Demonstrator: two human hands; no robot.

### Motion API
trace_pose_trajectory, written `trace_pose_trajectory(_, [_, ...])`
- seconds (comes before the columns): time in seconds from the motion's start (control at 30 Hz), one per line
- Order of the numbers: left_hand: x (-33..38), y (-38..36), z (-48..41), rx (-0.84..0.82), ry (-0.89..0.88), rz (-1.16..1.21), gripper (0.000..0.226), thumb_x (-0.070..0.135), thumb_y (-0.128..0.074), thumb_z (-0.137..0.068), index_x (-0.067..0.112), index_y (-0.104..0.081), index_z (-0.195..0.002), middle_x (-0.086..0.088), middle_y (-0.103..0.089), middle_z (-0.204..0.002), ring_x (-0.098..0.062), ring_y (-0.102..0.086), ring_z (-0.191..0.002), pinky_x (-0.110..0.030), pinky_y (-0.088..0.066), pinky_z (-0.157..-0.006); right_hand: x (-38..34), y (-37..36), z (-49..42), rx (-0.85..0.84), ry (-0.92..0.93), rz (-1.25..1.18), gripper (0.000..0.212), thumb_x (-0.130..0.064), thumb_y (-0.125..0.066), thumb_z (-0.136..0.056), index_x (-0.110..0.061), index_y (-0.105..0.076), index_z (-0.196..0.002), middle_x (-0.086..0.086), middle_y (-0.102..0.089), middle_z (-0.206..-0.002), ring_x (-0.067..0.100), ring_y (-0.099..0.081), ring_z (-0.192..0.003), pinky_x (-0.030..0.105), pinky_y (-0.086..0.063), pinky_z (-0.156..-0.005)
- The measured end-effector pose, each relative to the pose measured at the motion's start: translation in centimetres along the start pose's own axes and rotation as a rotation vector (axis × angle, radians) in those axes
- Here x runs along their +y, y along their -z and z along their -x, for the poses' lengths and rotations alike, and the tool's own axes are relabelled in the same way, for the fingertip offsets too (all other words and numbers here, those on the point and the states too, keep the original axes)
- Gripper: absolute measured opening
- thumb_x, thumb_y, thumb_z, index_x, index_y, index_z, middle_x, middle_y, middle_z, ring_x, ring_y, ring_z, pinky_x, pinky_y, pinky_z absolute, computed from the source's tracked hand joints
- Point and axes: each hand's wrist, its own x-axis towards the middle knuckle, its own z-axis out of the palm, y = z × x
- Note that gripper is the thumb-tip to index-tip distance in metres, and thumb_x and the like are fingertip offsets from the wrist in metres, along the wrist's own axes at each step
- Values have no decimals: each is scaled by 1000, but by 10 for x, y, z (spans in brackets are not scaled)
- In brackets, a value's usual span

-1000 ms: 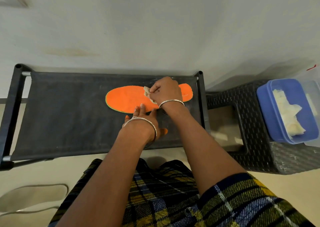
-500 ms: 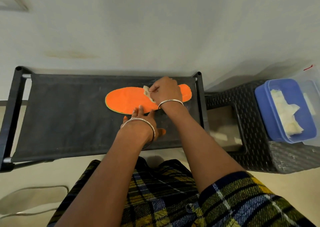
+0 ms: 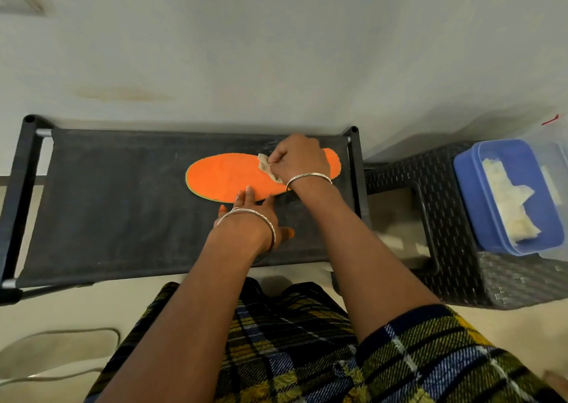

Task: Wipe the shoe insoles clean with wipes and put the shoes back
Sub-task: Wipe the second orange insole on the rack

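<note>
An orange insole [image 3: 224, 176] lies flat on the black fabric shelf of a low rack [image 3: 107, 202], its long axis running left to right. My right hand [image 3: 299, 158] is closed around a crumpled pale wipe [image 3: 266, 167] and presses it on the insole's right half. My left hand [image 3: 250, 215] rests flat with its fingers spread, fingertips on the insole's near edge, holding it down. The insole's right end shows beyond my right hand. No shoes are in view.
A dark woven plastic stool [image 3: 455, 249] stands to the right of the rack. On it sits a blue box [image 3: 488, 206] with pale wipes [image 3: 510, 199] inside. A wall rises behind the rack. A cable [image 3: 61, 335] lies on the floor at lower left.
My right hand with the wipe has shifted slightly on the insole's right half. My left hand has stayed on the insole's near edge.
</note>
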Motion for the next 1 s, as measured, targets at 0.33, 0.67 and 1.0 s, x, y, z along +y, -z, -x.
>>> trace_pose_trajectory(0.33, [-1, 1, 2, 7, -8, -12, 86, 59, -46, -93, 32, 8, -154, -11, 21, -160, -32, 12, -148, -57, -6, -118, 10, 2, -4, 129, -122, 193, 20, -28, -71, -89, -13, -70, -102, 10, -69, -110, 32, -68, -100, 33, -49, -70])
trace_pose_trajectory(0.67, [-2, 1, -1, 4, -7, -9, 87, 61, -46, -92, 31, 7, -154, -12, 21, -159, -33, 11, -148, -56, -8, -119, 25, 13, -7, 93, -204, 65, 33, -46, -76, -77, -18, -77, -93, 8, -72, -100, 31, -69, -93, 35, -57, -74])
trace_pose_trajectory(1.0, [-3, -1, -4, 14, -10, -1, 88, 60, -48, -92, 33, 8, -153, -12, 21, -159, -33, 11, -148, -55, -10, -119, 4, 1, -2, 6, -63, 16, 17, -36, -74, -78, -24, -80, -90, 2, -75, -98, 24, -69, -94, 37, -58, -79])
